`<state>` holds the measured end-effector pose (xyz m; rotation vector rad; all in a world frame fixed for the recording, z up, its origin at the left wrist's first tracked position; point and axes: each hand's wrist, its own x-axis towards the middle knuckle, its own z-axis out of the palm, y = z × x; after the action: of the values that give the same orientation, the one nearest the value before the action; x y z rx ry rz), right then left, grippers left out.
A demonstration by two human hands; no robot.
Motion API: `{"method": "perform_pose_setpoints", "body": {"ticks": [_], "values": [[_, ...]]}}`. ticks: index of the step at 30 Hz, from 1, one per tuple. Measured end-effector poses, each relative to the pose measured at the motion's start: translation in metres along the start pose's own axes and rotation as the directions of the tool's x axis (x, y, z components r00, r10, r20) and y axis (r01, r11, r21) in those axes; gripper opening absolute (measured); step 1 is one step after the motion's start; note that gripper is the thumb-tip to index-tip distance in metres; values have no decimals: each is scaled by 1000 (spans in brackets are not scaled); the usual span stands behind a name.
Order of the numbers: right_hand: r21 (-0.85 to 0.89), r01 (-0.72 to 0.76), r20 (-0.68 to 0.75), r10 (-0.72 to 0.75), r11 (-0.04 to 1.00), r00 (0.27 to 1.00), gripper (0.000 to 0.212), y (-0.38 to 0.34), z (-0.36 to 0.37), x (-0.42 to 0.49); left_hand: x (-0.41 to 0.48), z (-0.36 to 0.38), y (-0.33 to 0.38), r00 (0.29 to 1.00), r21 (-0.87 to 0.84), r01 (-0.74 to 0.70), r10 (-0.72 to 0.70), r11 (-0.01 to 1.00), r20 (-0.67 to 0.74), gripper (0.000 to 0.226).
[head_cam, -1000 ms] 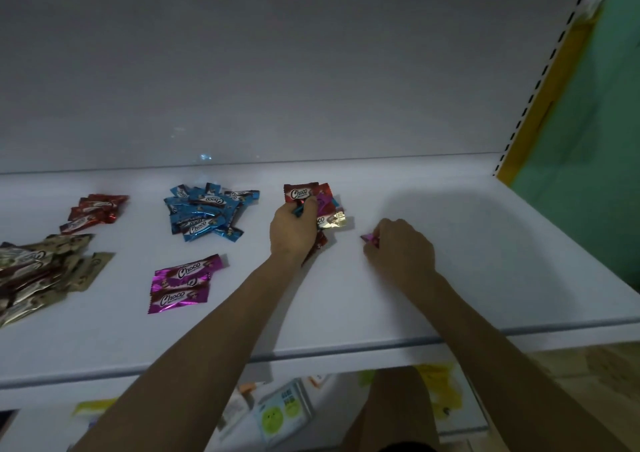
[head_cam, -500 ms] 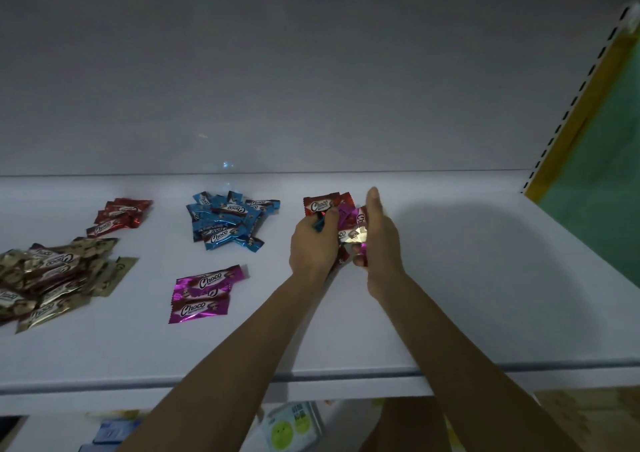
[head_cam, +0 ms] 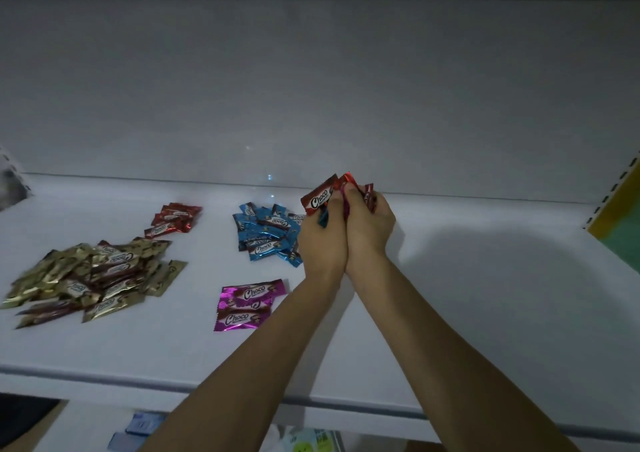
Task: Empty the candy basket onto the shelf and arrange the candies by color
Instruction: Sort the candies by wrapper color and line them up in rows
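Left hand (head_cam: 320,240) and right hand (head_cam: 369,226), head view: pressed side by side toward the far side of the shelf (head_cam: 485,313), fingers of both curled round one mixed handful of candies (head_cam: 320,199), with red, blue and magenta wrappers poking out above. Sorted piles all lie leftward: blue pile (head_cam: 266,237) just beside the left hand, red pile (head_cam: 173,221) beyond it, magenta pile (head_cam: 244,304) nearer, long axes left-right, gold pile (head_cam: 93,278) leftmost. Left hand nearer to each. Forearms converge from the near edge. Basket not in view.
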<state>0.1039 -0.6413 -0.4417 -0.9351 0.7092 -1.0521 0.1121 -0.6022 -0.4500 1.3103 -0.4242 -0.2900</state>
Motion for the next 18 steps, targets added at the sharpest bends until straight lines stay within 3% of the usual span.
{"method": "perform_pose_setpoints", "body": {"ticks": [3,6,9,14,18], "values": [[41,-33,45,31,999,999,11,2,28,-10,14,-25,14,998,39,-50,51,998,-35,21],[53,-217,171,205,975,964,16,10,54,-21,30,-60,22,994,104,-80,87,991,-69,22],[-27,-410,291,399,912,869,30,25,78,-30,45,-96,23,989,121,-53,69,991,-133,26],[-24,-595,405,552,803,728,61,46,106,-44,62,-151,20,963,39,77,-64,996,-260,33],[-16,-695,475,617,719,627,47,53,102,-46,64,-193,23,946,80,72,-43,994,-321,36]]}}
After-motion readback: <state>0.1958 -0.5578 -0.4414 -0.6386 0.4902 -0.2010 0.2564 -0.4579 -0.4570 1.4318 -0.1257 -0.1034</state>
